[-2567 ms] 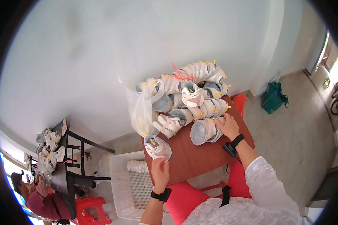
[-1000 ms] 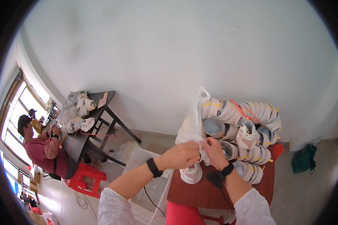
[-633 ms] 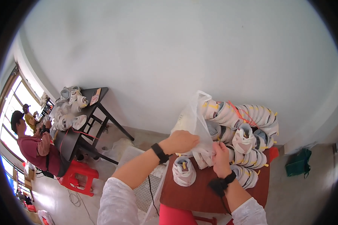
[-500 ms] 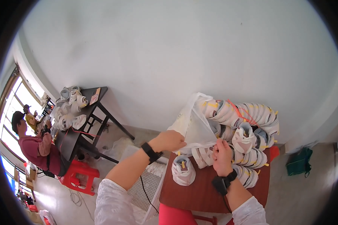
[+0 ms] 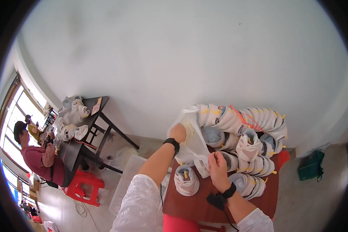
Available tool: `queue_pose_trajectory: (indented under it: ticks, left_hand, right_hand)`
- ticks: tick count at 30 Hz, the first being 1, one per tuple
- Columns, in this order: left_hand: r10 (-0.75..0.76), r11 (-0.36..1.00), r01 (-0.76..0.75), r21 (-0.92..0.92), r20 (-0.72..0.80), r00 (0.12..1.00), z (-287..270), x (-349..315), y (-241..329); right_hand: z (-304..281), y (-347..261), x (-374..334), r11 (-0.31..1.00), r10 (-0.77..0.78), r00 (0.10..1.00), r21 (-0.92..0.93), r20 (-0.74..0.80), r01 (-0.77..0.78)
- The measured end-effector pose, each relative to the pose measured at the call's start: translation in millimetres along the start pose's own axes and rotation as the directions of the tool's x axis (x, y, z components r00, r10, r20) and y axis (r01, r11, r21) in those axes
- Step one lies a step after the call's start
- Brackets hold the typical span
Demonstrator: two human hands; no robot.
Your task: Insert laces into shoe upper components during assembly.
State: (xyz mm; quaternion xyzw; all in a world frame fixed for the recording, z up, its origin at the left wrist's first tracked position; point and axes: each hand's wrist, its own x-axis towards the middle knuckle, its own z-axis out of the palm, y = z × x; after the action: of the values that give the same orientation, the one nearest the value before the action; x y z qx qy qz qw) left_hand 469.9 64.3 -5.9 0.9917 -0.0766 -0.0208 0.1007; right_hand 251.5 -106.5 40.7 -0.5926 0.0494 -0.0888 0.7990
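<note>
A translucent white plastic bag [image 5: 197, 146] hangs in front of me at the left end of the shoe rows. Pale cream strands [image 5: 189, 130], which look like shoelaces, show through it. My left hand [image 5: 178, 133] is at the bag's opening, against the strands; its fingers are hidden there. At the bag's lower right edge, my right hand [image 5: 218, 165] is closed on the plastic. Just below the bag, a single pale pink and white sneaker [image 5: 186, 180] stands on the brown table [image 5: 220, 205]. Another sneaker [image 5: 249, 145] lies on top of the rows to the right.
Nested rows of sneakers [image 5: 259, 116] cover the table's far side, with red cord [image 5: 245, 118] over them. Left of it are a white plastic crate [image 5: 127, 178], a red stool [image 5: 85, 187] and a black table [image 5: 92, 120] with shoes. A co-worker [image 5: 42, 160] sits there.
My left hand has moved up and away from me, from the bag's lower left edge to its opening. The right hand has shifted slightly left and nearer, still gripping the bag.
</note>
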Motion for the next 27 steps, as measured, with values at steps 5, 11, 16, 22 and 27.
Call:
queue_pose_trajectory:
  ticks: [5, 11, 16, 22, 27]
  left_hand:
    - [-0.245, 0.942, 0.26, -0.21, 0.095, 0.965, -12.7, -4.4, 51.5]
    - [-0.142, 0.988, 0.147, -0.035, 0.127, 0.982, 2.4, 4.3, 53.4]
    - [-0.136, 0.963, 0.166, -0.212, 0.149, 0.979, -8.3, 17.0, 36.5]
    - [-0.176, 0.515, 0.258, -0.817, 0.194, 0.965, -26.5, 15.8, 27.5]
    - [-0.182, 0.138, 0.327, -0.935, 0.3, 0.936, -75.6, -3.3, 39.9]
  right_hand:
    - [-13.7, -0.1, -1.1, 0.998, -0.013, 0.999, -0.059, -0.046, 0.01]
    - [-15.1, -4.0, -0.8, 0.999, 0.035, 0.999, -0.01, -0.032, -0.035]
    - [-21.2, -6.9, 2.4, 0.998, 0.011, 0.998, -0.062, -0.059, -0.015]
    - [-21.0, 4.2, 7.5, 0.997, -0.034, 0.997, -0.071, -0.075, 0.029]
    - [-16.9, -2.3, 7.7, 1.0, 0.019, 0.997, 0.012, -0.08, -0.018]
